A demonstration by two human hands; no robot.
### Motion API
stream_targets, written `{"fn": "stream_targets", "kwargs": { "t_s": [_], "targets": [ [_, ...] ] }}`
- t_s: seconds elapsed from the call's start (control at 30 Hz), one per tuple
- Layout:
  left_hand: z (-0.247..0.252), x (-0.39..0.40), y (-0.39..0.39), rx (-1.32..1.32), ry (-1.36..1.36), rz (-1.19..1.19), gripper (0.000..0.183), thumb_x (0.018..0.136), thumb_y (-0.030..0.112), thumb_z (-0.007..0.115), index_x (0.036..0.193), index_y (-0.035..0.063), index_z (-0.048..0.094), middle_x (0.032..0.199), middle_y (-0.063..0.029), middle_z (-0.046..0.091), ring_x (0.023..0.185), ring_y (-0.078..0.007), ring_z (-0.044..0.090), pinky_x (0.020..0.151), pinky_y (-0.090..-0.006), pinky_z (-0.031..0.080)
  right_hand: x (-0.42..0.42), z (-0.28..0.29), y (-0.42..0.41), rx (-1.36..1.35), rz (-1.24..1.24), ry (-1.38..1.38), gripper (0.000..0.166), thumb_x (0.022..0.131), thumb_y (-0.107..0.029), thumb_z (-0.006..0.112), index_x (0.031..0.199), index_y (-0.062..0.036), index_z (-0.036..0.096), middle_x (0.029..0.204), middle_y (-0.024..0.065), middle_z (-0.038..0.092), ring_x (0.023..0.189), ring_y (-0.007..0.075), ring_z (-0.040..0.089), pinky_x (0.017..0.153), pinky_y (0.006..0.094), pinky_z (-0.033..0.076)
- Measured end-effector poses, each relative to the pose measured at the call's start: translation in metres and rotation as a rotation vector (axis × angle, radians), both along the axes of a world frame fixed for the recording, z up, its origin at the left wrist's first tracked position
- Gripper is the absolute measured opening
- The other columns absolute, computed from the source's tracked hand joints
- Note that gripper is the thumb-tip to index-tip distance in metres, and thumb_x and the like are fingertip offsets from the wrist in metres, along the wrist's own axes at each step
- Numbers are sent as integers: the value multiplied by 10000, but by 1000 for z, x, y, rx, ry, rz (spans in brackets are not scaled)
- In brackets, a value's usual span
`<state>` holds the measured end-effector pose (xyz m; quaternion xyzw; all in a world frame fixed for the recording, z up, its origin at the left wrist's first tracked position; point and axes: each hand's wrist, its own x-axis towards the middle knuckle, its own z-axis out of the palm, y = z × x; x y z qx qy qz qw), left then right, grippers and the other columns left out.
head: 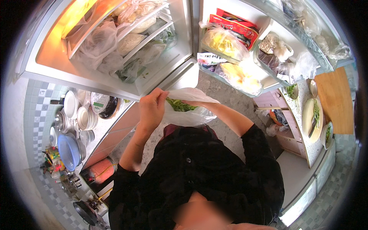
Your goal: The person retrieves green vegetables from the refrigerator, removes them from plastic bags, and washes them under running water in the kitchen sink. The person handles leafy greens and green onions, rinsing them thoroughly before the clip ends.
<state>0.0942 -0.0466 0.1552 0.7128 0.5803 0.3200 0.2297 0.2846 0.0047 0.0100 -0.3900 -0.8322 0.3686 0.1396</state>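
My left hand point(152, 105) pinches the rim of a clear plastic bag point(189, 118), its fingers closed at the bag's left side. Inside the bag lie chopped leafy greens point(180, 105). My right hand point(198, 103) reaches into the bag's mouth from the right. Plastic covers most of its fingers, so their grip is hidden. Both hands are in front of my body, just below the opened refrigerator point(115, 83).
The refrigerator door point(267, 26) stands open at right, its bins holding bagged food. On the left counter are stacked bowls point(83, 118) and a blue basin point(67, 151). A cutting board point(309, 129) with a knife point(312, 129) and greens lies on the right counter.
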Motion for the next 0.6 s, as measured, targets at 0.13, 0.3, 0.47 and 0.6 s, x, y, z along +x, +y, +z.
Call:
{"fn": "stream_targets", "kwargs": {
  "t_s": [0.13,0.3,0.47,0.6],
  "targets": [
    [-1,4,-2,15,-145,63,169,907,91,591,779,-17,568,552,-78,424,510,-116,375,483,-278,324,0,-21,-2,-253,-19,450,464,790,-175,630,1250,-151,575,1202,92,614,1123,298,551,965,403,428],
    [7,3,-12,-10,-214,44,178,919,82,576,774,-21,560,572,15,386,554,-57,339,485,-243,292,-21,-22,1,-97,-10,164,476,773,-152,627,1247,-149,582,1196,105,617,1124,296,552,969,383,426],
    [8,0,-14,-60,-248,56,172,926,94,573,791,-13,569,590,24,399,569,-51,335,498,-236,287,-36,-12,-7,-277,-76,463,414,784,-120,598,1196,-161,623,1179,107,626,1120,293,555,959,385,421],
    [8,-5,-17,-97,-249,88,191,937,106,568,784,-8,558,612,45,397,579,-42,322,503,-227,266,-43,44,-11,-295,-126,330,373,846,-131,524,1207,-138,619,1200,98,621,1133,280,556,976,379,413]
  ]
}}
